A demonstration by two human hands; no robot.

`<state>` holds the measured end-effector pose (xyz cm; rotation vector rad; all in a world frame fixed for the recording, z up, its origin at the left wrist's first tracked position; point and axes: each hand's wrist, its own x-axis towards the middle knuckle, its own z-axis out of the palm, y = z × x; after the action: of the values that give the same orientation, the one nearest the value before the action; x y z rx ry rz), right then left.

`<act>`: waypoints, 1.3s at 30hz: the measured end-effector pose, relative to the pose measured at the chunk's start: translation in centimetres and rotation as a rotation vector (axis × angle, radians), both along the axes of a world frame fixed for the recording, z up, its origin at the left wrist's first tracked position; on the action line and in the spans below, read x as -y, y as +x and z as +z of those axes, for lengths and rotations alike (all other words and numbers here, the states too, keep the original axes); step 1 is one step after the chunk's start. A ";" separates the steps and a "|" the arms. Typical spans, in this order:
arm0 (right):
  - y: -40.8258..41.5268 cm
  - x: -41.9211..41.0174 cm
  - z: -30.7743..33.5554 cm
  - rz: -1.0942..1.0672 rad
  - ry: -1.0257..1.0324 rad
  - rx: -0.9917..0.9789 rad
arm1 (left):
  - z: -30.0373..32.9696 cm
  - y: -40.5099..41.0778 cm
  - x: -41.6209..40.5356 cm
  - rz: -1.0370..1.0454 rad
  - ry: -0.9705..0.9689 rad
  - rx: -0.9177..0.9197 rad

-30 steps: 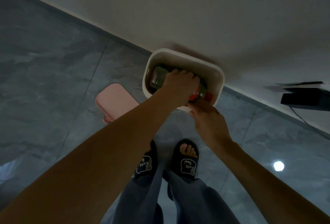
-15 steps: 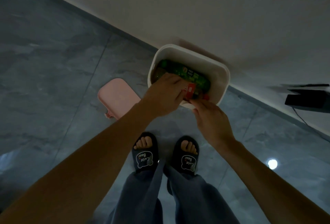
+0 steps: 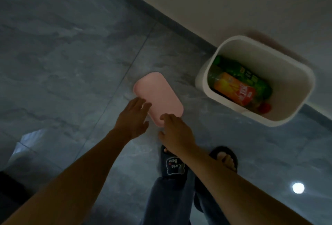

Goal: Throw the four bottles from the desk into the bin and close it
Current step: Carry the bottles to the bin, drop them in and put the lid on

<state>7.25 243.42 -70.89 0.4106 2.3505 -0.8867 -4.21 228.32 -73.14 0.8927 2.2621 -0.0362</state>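
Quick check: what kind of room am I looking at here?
Probably an indoor room at home or in an office, dimly lit: grey tiled floor, plain wall, a small white bin against it, the person in slippers.

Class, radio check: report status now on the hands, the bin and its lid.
Both hands open: left hand and right hand at the pink lid on the floor. Bin open, bottles inside. Nothing in the way.

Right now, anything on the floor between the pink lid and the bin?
Nothing. In the head view only bare grey floor tile separates the pink lid from the white bin. Both hands, left and right, sit at the lid's near end.
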 end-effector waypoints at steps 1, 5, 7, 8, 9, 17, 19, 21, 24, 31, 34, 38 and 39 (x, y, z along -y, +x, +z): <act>-0.6 1.1 -1.9 0.011 0.020 0.010 | -1.4 -0.5 0.1 -0.040 -0.030 -0.020; -2.0 4.2 -7.9 0.030 0.119 0.032 | -5.3 -1.4 0.7 -0.204 0.002 -0.103; -2.1 4.9 -9.7 0.022 0.145 0.027 | -6.3 -1.9 1.0 -0.296 0.030 -0.145; -2.1 5.1 -10.3 0.016 0.147 0.021 | -6.6 -2.0 1.3 -0.320 0.039 -0.152; -2.1 5.2 -10.7 0.011 0.148 0.018 | -6.8 -2.0 1.5 -0.336 0.051 -0.157; -1.1 2.6 -5.0 0.096 0.170 -0.033 | -1.9 -0.8 2.6 -0.314 0.087 -0.061; -0.9 1.5 -1.7 0.140 0.149 -0.098 | 1.1 -0.4 2.5 -0.288 0.089 -0.040; -0.5 0.5 2.3 0.170 0.139 -0.166 | 4.7 0.1 2.4 -0.279 0.105 -0.024; 0.6 -0.8 8.6 0.212 0.184 -0.213 | 10.7 1.6 1.6 -0.259 0.117 -0.016; 2.5 -5.4 22.8 0.204 0.217 -0.173 | 23.1 6.2 -3.2 -0.022 0.193 0.153; 2.6 -8.5 27.4 0.159 0.225 -0.235 | 27.1 7.1 -6.3 0.200 0.280 0.265; 3.2 -12.3 30.2 -0.025 0.263 -0.417 | 30.4 7.7 -10.7 0.578 0.424 0.442; 3.5 -13.2 30.5 -0.104 0.263 -0.435 | 30.7 7.9 -11.8 0.682 0.442 0.474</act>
<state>10.75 256.58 -40.43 0.4884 2.8860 -0.7746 3.68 240.13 -42.49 0.2416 2.0226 0.9084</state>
